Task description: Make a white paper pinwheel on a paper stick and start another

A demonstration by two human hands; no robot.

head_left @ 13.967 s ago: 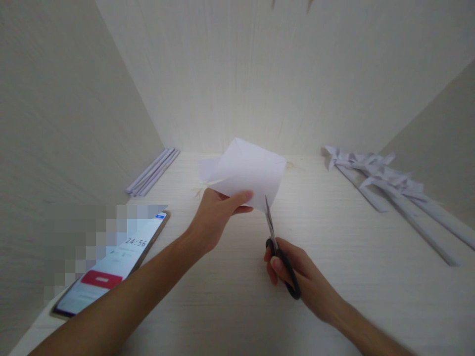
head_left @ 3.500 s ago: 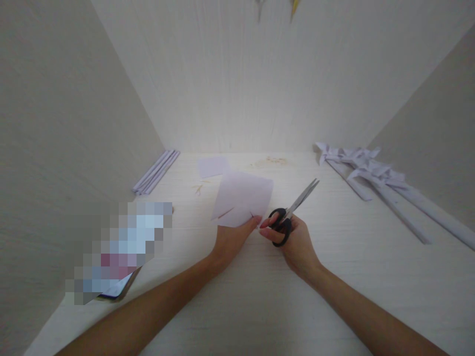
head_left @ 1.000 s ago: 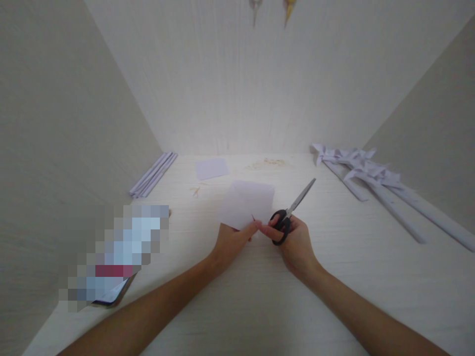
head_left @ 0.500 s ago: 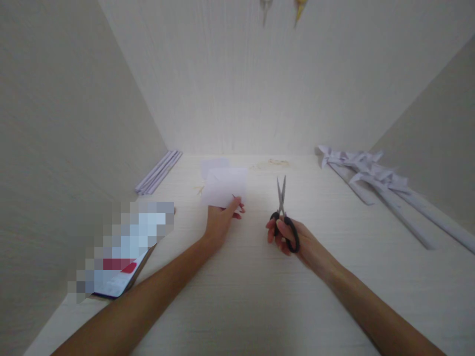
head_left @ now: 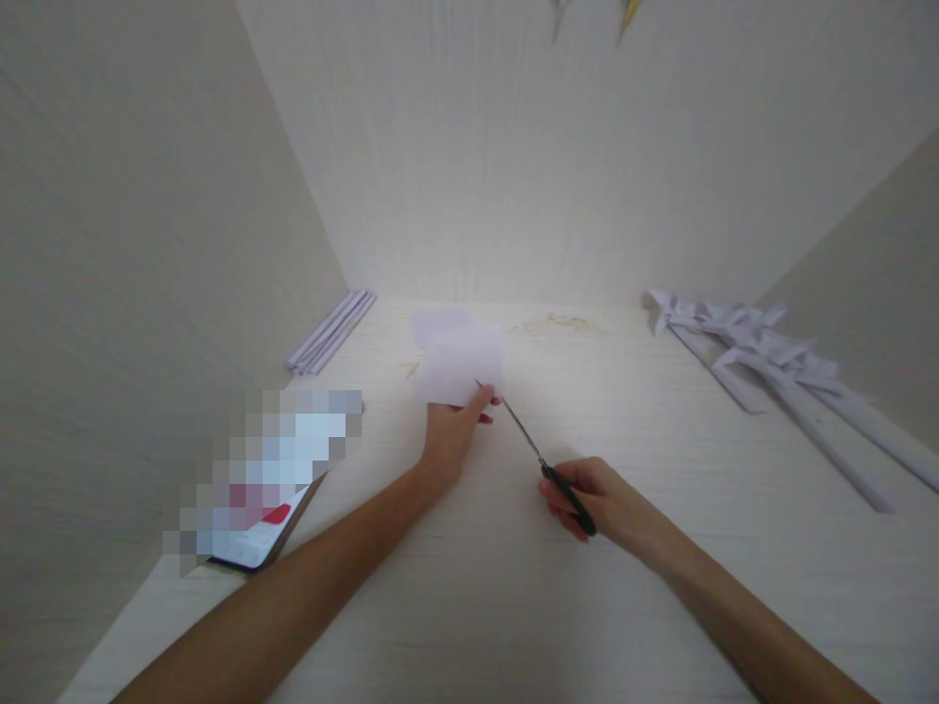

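On the white worktop (head_left: 660,606), paper pinwheels (head_left: 755,337) lay rightward; a smartphone (head_left: 290,494) lay leftward. The left hand (head_left: 449,442) had its fingers clamped on a slit paper sheet (head_left: 464,354), overlapping a second sheet (head_left: 434,325) in view. The right hand (head_left: 591,494) had its fingers wrapped round black-handled scissors (head_left: 544,467), blade tips just beside the left thumb.

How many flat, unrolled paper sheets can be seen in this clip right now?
2: the held sheet in the left hand, and a second sheet on the tabletop just beyond, partly covered. More could be hidden underneath.
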